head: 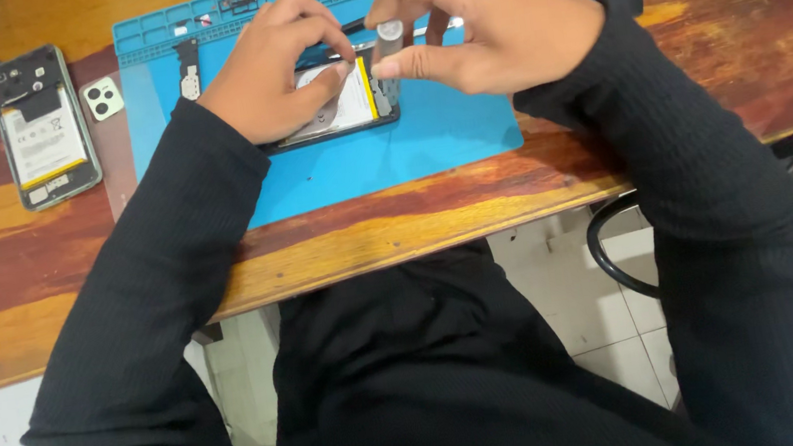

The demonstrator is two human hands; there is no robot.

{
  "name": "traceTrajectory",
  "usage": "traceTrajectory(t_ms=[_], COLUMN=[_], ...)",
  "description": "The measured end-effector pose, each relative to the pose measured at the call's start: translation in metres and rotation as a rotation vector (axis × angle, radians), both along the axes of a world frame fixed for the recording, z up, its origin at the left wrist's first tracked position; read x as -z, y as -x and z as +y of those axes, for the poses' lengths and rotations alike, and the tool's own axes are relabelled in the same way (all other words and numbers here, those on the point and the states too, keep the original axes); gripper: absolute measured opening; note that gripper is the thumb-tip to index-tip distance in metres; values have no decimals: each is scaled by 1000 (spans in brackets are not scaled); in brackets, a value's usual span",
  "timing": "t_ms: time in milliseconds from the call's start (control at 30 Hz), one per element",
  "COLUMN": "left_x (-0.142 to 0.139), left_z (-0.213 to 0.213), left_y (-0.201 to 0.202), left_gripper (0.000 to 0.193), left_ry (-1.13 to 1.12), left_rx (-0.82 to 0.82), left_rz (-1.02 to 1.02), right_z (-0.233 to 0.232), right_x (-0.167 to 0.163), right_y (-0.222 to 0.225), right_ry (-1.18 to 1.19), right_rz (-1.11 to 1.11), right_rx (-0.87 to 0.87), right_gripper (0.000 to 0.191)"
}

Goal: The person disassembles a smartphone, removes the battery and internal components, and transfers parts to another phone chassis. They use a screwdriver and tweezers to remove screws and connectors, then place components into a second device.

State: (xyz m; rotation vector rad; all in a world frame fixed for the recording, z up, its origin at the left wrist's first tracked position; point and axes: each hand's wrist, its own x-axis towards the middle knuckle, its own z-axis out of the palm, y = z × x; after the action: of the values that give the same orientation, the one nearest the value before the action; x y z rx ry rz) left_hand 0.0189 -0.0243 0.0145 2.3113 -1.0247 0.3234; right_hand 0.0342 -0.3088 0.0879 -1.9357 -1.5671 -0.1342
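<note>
Pinching a grey tool, the right hand works — left hand curled on the opened phone.

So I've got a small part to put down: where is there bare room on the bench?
Free: the blue mat below the opened phone, and the wooden table on the right. Crowded: under both hands, left hand and right hand, and around the second phone at far left.

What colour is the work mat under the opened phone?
Blue; the mat shows plainly in the head view, lying on the wooden table.
</note>
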Motion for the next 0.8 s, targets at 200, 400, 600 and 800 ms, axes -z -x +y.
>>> traceTrajectory(t_ms=[200,400,600,800], left_x=[1,0,-3,-3], left_z=[-1,-1,0,0], left_y=[0,2,3,3], left_gripper=[14,17,18,26], left_ry=[-25,-30,-40,-8], left_rx=[-26,-33,-28,-10], left_rz=[14,20,23,37], right_z=[2,5,8,10], right_x=[6,13,13,10], right_y=[-6,-10,-9,-1], right_ry=[12,1,-72,-34], right_rz=[120,95,0,0], right_rx=[35,-8,-69,-43], right_gripper=[27,31,27,26])
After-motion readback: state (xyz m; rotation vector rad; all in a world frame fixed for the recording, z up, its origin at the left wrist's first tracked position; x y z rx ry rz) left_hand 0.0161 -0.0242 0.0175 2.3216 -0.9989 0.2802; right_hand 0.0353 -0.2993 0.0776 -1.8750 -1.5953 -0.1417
